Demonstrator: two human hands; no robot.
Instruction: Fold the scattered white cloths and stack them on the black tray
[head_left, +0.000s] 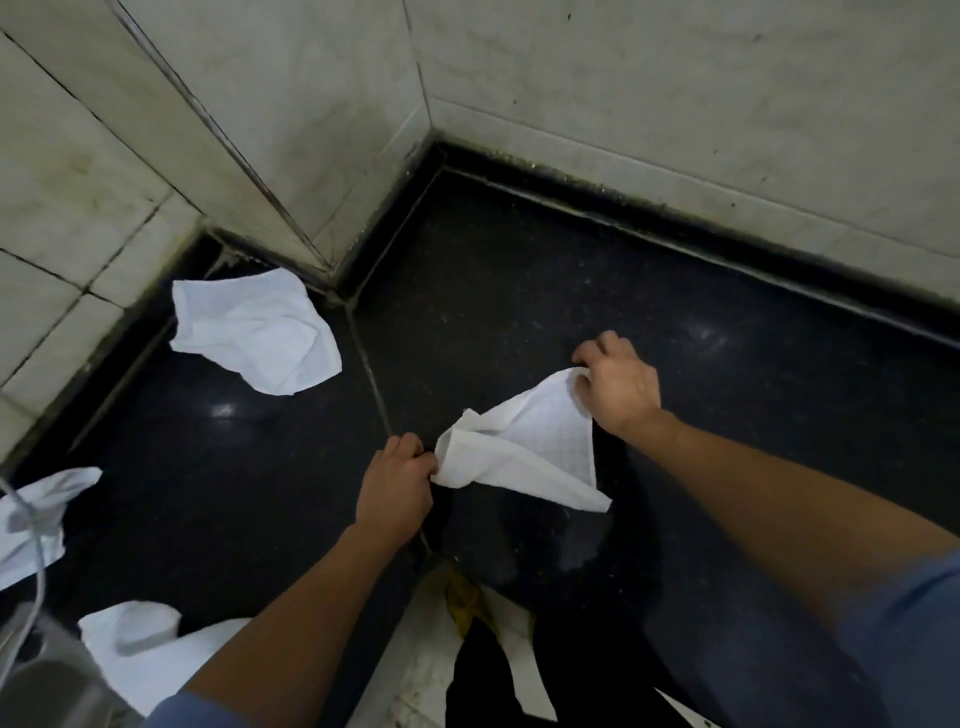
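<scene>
At the far left of the black surface (208, 493), a first cloth (36, 514) is lying crumpled under a pale cord (37, 587). A second cloth (140, 644) is bunching at the front edge, just beside the left forearm. In my judgement either one could be swept off the surface if the cord or a forearm is dragging across it. A third cloth (254, 332) is resting loose near the tiled wall (78, 182), well apart from both hands.

Further right, the left hand (395, 483) is pinching one corner of the held cloth (524, 452), fingers curled onto the fabric. The right hand (618, 384) is gripping the opposite, farther corner the same way. The held cloth is hanging slack between them, lifted off the surface, with one tail drooping toward the person. With the fabric sagging and partly doubled over, the edges are likely misaligned, so a fold made now may come out crooked. A light pinch could also be slipping. No black tray is showing, so I cannot tell where the stack belongs.
</scene>
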